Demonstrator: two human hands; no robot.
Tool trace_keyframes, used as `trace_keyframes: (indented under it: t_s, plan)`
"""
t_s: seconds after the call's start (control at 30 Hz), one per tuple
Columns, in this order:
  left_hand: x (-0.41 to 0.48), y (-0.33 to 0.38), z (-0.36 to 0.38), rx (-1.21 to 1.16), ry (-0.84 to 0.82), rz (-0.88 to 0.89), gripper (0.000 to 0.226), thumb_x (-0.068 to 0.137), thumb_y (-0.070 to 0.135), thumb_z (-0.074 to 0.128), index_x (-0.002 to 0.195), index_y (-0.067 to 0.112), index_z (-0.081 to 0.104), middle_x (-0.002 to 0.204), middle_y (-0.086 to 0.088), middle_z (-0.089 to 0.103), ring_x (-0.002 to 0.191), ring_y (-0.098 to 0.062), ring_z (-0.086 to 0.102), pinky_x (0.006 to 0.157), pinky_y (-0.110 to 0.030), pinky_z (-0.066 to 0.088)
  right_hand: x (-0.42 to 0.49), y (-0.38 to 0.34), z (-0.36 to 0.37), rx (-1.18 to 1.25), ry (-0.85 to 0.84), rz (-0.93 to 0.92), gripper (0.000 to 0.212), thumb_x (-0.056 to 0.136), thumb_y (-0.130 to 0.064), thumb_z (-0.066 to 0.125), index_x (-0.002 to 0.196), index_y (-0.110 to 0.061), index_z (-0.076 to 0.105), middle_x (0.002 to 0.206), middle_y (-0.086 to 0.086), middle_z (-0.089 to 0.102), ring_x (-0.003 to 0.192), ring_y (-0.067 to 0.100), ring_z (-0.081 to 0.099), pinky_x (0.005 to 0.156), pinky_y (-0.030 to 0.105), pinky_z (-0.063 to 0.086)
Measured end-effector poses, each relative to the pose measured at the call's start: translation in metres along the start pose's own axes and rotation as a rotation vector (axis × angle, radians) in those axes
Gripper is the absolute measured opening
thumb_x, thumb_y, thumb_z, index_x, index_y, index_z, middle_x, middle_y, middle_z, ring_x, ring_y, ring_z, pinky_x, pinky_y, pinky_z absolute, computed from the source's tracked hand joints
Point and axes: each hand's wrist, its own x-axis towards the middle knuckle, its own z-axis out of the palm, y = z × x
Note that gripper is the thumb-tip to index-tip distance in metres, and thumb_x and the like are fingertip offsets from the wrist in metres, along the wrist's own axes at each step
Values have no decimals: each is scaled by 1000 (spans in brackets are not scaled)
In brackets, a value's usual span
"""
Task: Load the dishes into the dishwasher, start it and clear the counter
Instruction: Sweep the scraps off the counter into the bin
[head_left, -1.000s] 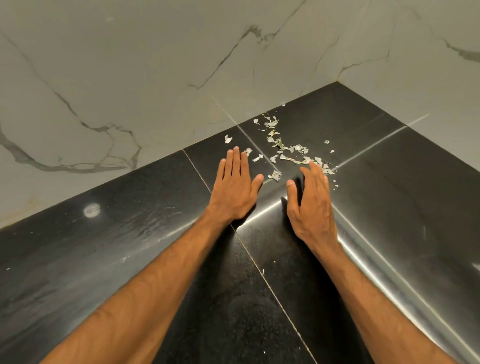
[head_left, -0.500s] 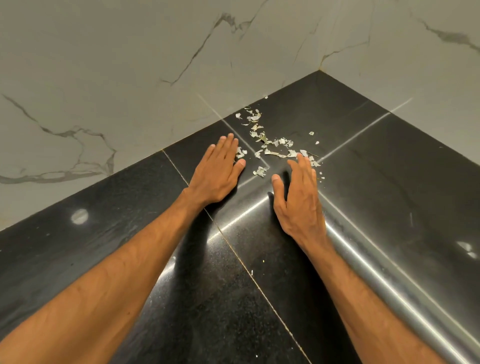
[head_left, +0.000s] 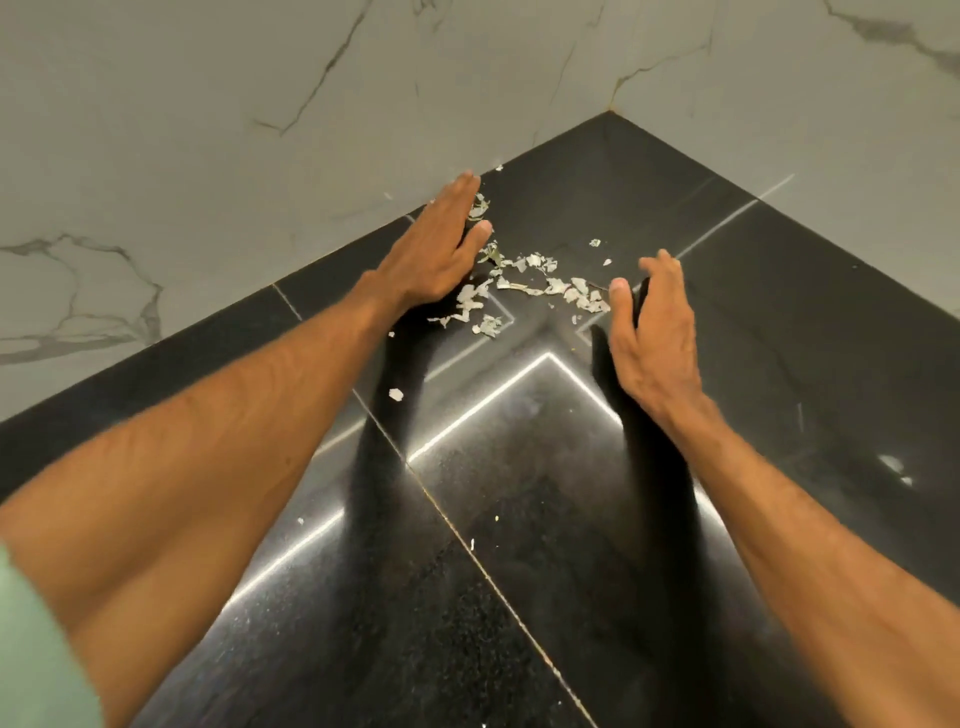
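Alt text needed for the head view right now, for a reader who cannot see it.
Two bare hands flank a scatter of pale flaky scraps on a glossy black counter, near its corner below white marble walls. The left hand stands on edge beside the wall, fingers straight; the right hand is cupped opposite, holding nothing.

Scraps (head_left: 540, 288) lie on the worktop (head_left: 779, 322) near its back corner, between the left hand (head_left: 434, 252) by the wall (head_left: 208, 130) and the right hand (head_left: 657, 327).
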Motion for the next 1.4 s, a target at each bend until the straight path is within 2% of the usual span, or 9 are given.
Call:
trace_keyframes:
  t_s: [0.3, 0.47, 0.57, 0.67, 0.93, 1.13, 1.23, 1.3, 1.4]
  plan:
    - [48, -3, 17, 201, -112, -45, 64, 109, 44, 16, 160, 7, 11, 168, -11, 9, 155, -25, 9, 126, -44, 8, 1, 2, 7, -89, -51, -11, 54, 105, -53, 34, 139, -12, 45, 157, 11, 40, 151, 23, 29, 119, 46, 33]
    - [2, 18, 15, -31, -181, 190, 58, 110, 45, 19, 161, 19, 15, 167, 4, 16, 154, -8, 13, 127, -37, 13, 0, 0, 6, -131, -63, -11, 58, 105, -51, 35, 144, -9, 45, 160, 14, 37, 152, 25, 25, 124, 42, 26]
    - [4, 32, 2, -181, -74, 257, 48, 111, 39, 29, 157, 26, 32, 161, 11, 33, 147, -5, 32, 121, -23, 24, 0, 0, 7, -133, -58, -17, 56, 106, -50, 35, 143, -9, 45, 159, 13, 38, 152, 24, 27, 123, 44, 28]
    - [39, 36, -5, -211, 59, 190, 49, 111, 35, 28, 156, 18, 34, 164, 2, 29, 151, -9, 25, 121, -22, 19, 0, 1, 8, -142, -57, -25, 53, 106, -49, 36, 141, -10, 46, 158, 12, 39, 151, 24, 29, 122, 44, 29]
    - [124, 3, 11, 321, -197, 150, 61, 110, 39, 21, 160, 5, 12, 168, -13, 5, 156, -24, 4, 126, -37, 4, 4, 4, 9, -150, -25, -36, 52, 105, -51, 37, 134, -11, 52, 154, 11, 45, 148, 24, 34, 121, 42, 32]
    - [69, 18, 22, 117, -197, 57, 59, 110, 43, 12, 161, 14, 8, 169, -3, 1, 155, -16, -1, 127, -40, 2, 5, 8, 11, -140, -46, -33, 50, 105, -51, 36, 135, -12, 50, 155, 11, 44, 149, 23, 32, 120, 44, 33]
    - [41, 24, 6, 9, -246, 184, 56, 110, 47, 17, 160, 22, 20, 167, 7, 18, 153, -5, 14, 124, -25, 11, 5, 9, 12, -150, -51, -38, 46, 106, -49, 37, 132, -13, 49, 155, 10, 43, 150, 23, 32, 120, 43, 33]
    - [40, 27, -2, -14, -189, 249, 51, 111, 42, 23, 158, 23, 30, 164, 10, 27, 149, -3, 24, 120, -17, 17, 6, 10, 12, -157, -49, -38, 46, 106, -50, 37, 131, -13, 50, 155, 11, 43, 149, 23, 32, 120, 43, 34]
    - [69, 22, -8, 30, -40, 147, 52, 111, 37, 26, 156, 12, 30, 164, -5, 29, 151, -16, 25, 124, -31, 20, 6, 10, 12, -160, -53, -43, 46, 106, -51, 37, 131, -14, 50, 154, 11, 44, 149, 23, 33, 119, 45, 35]
